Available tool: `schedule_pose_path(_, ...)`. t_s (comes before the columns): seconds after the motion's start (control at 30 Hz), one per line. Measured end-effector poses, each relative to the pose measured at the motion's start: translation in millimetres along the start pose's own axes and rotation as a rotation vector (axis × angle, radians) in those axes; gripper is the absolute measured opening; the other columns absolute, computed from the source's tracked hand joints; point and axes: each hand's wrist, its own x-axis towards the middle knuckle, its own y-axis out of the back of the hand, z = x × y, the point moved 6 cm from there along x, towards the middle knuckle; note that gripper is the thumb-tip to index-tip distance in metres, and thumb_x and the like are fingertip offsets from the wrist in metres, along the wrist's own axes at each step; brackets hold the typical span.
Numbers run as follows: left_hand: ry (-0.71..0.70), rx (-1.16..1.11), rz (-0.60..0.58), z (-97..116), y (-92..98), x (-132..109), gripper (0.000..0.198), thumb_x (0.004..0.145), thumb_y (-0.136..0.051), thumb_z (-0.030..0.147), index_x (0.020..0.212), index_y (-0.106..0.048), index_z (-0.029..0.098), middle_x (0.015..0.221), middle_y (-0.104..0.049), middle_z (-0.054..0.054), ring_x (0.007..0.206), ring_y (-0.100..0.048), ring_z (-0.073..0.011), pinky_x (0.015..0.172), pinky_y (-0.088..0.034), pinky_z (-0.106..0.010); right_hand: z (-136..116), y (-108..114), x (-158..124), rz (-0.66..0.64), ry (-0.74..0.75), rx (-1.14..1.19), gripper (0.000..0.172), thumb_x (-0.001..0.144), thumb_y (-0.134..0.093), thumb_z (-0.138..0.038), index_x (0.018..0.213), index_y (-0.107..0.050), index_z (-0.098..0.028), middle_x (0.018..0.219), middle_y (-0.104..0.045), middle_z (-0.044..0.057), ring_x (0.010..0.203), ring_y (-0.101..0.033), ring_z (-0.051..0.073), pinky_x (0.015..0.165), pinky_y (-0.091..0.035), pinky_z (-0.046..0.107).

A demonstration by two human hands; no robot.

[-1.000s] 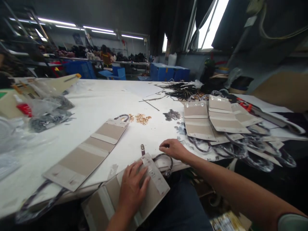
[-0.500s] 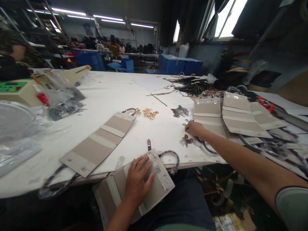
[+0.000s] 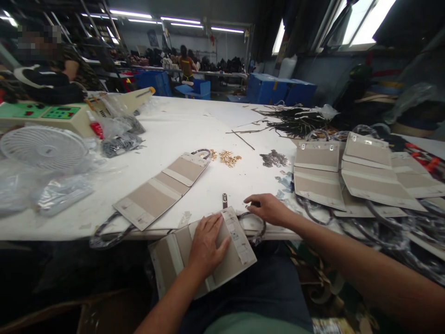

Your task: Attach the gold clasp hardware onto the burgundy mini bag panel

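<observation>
My left hand (image 3: 208, 243) lies flat, fingers stretched, on a beige bag panel (image 3: 186, 246) that rests across my lap against the table edge. A wrapped handle (image 3: 257, 230) loops from the panel's right end, and a short dark strap with a metal clasp (image 3: 225, 200) sticks out beyond it. Over the table, just above that handle, my right hand (image 3: 267, 208) has thumb and fingers drawn together; anything between them is too small to make out. Farther back are a pile of small grey metal plates (image 3: 274, 158) and a pile of gold-coloured fittings (image 3: 229, 158).
Another beige panel with handles (image 3: 162, 192) lies on the left of the table (image 3: 174, 125). Several more panels (image 3: 368, 162) are stacked at right. Dark strips (image 3: 295, 121) lie at the back. A white fan (image 3: 47, 147) and a machine (image 3: 62, 116) stand at left.
My right hand has come from the small metal plates at right back toward the panel on my lap. My left hand stays on the panel. The view has swung a little left.
</observation>
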Motion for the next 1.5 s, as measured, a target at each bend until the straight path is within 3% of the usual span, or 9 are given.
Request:
schedule_pose_path(0.13,0.017,0.014,-0.038,3,-0.4,1,0.06,0.094,-0.06,0.035,0.15,-0.045,0.019,0.152,-0.052,-0.012,0.14,-0.046,-0.0315,0.123,-0.032,-0.058,-34,-57,-17,-0.049,0.012,0.063,0.038,0.092,-0.056,-0.022,0.126,-0.072,-0.023,0.124,-0.074,0.006,0.111,-0.069,0.024,0.099,-0.051,0.032)
schedule_pose_path(0.27,0.01,0.007,-0.04,5,-1.4,1,0.061,0.093,-0.06,0.036,0.15,-0.045,0.02,0.152,-0.052,-0.011,0.14,-0.045,-0.0318,0.123,-0.031,-0.058,-34,-73,-23,0.018,0.003,-0.043,0.044,0.096,-0.053,-0.024,0.138,-0.065,-0.024,0.136,-0.068,0.007,0.124,-0.063,0.025,0.11,-0.045,0.036)
schedule_pose_path(0.57,0.029,0.027,-0.07,6,-4.3,2,0.06,0.094,-0.058,0.038,0.149,-0.046,0.019,0.152,-0.05,-0.012,0.139,-0.043,-0.0321,0.124,-0.029,-0.056,-33,-73,-23,-0.01,0.01,0.132,0.046,0.093,-0.058,-0.018,0.137,-0.065,-0.024,0.137,-0.067,0.004,0.126,-0.063,0.021,0.111,-0.045,0.031)
schedule_pose_path(1.0,-0.003,0.063,-0.08,10,0.1,4,0.059,0.094,-0.058,0.04,0.148,-0.048,0.019,0.148,-0.053,-0.013,0.136,-0.046,-0.0317,0.119,-0.037,-0.053,-38,-74,-23,-0.001,0.062,-0.016,0.044,0.095,-0.053,-0.022,0.137,-0.065,-0.024,0.134,-0.069,0.007,0.12,-0.065,0.024,0.105,-0.047,0.031)
schedule_pose_path(1.1,0.013,0.011,-0.048,6,-0.6,4,0.059,0.091,-0.063,0.038,0.146,-0.051,0.019,0.146,-0.055,-0.013,0.134,-0.048,-0.0311,0.117,-0.039,-0.054,-36,-61,-18,0.006,0.024,0.033,0.043,0.09,-0.061,-0.02,0.132,-0.068,-0.024,0.116,-0.077,0.005,0.102,-0.07,0.021,0.091,-0.051,0.029)
schedule_pose_path(1.2,0.027,-0.048,-0.017,2,-1.9,3,0.06,0.088,-0.067,0.038,0.143,-0.054,0.019,0.146,-0.057,-0.012,0.134,-0.049,-0.031,0.118,-0.039,-0.055,-39,-44,-5,0.048,0.022,0.085,0.026,0.087,-0.068,-0.021,0.112,-0.076,-0.022,0.096,-0.078,0.003,0.087,-0.07,0.019,0.08,-0.051,0.027)
schedule_pose_path(1.3,0.043,-0.09,-0.005,-1,-2.4,2,0.058,0.087,-0.07,0.038,0.14,-0.057,0.019,0.145,-0.06,-0.011,0.133,-0.051,-0.0307,0.118,-0.039,-0.054,-50,-40,15,-0.025,0.105,0.134,0.012,0.084,-0.071,-0.019,0.092,-0.079,-0.022,0.089,-0.078,0.001,0.084,-0.07,0.017,0.078,-0.049,0.025)
schedule_pose_path(1.5,0.063,-0.133,0.031,-3,-1.6,2,0.054,0.085,-0.071,0.033,0.137,-0.061,0.021,0.142,-0.062,-0.01,0.132,-0.053,-0.03,0.117,-0.041,-0.055,-63,-55,44,-0.245,0.211,0.008,0.016,0.08,-0.071,-0.013,0.089,-0.081,-0.021,0.08,-0.077,-0.001,0.076,-0.067,0.016,0.07,-0.045,0.023)
